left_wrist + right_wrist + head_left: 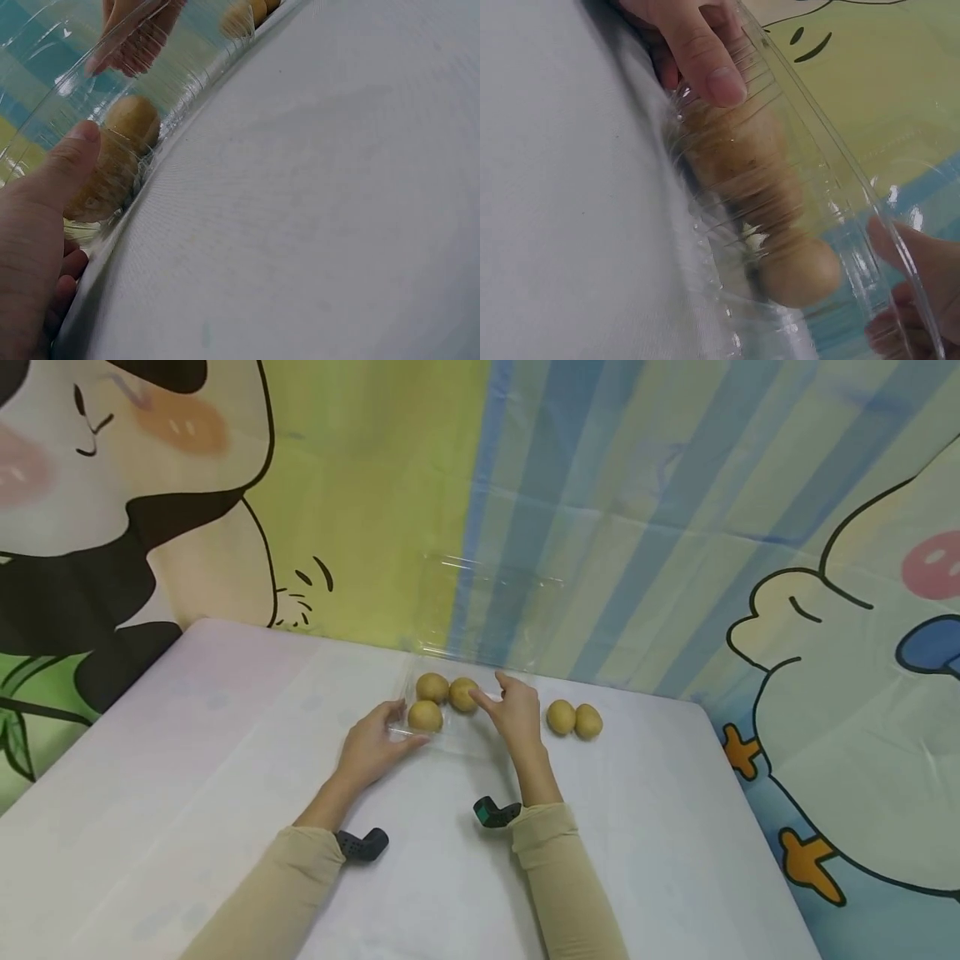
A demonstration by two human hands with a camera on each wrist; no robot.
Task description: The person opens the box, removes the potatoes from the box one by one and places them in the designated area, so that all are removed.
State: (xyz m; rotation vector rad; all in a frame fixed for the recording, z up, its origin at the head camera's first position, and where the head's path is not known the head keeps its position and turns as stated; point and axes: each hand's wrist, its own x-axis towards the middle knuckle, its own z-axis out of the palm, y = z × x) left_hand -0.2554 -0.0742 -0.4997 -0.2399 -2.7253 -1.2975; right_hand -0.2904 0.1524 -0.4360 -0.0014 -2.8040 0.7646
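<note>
Nearest the person, two beige sleeves [292,885] lie over the white table [187,777]. The left hand [372,745] holds the near-left corner of a clear box [442,737], its thumb pressed on the ribbed wall. The right hand [516,713] hovers over the box with loose, spread fingers and holds nothing; its fingertips are at a potato [462,694]. Three potatoes lie inside the box. Two more potatoes [573,719] lie on the table to the right, touching each other. Behind stands the open lid [495,610], against a cartoon backdrop [600,485].
</note>
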